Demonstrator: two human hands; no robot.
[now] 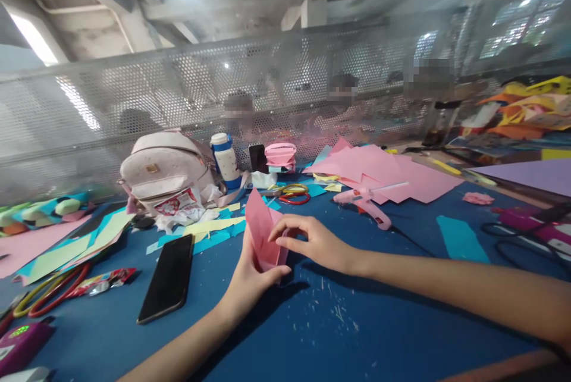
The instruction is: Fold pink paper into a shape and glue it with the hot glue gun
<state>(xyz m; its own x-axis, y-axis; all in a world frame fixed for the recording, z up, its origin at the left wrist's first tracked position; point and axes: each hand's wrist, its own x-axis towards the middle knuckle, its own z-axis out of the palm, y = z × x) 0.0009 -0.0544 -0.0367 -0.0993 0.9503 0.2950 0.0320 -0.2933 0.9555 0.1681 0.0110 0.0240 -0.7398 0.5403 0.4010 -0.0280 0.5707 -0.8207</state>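
A folded pink paper (pixel 263 228) stands upright over the blue table, opened like a pocket. My left hand (pixel 252 275) is wrapped round its lower left side, with the thumb across the bottom front. From the right, my right hand (pixel 319 242) has its curled fingers and thumb at the paper's right edge, pinching it. Beyond the paper lie scissors (pixel 294 193) with red and yellow handles. To the right of them rests a pink glue gun (pixel 366 200), its dark cord running toward the right arm.
A black phone (pixel 167 278) lies left of my left hand. A pale backpack (pixel 165 162) and a bottle (pixel 225 162) stand at the back, by a perforated metal screen (pixel 178 90). Pink sheets (pixel 392 171) are spread behind the glue gun.
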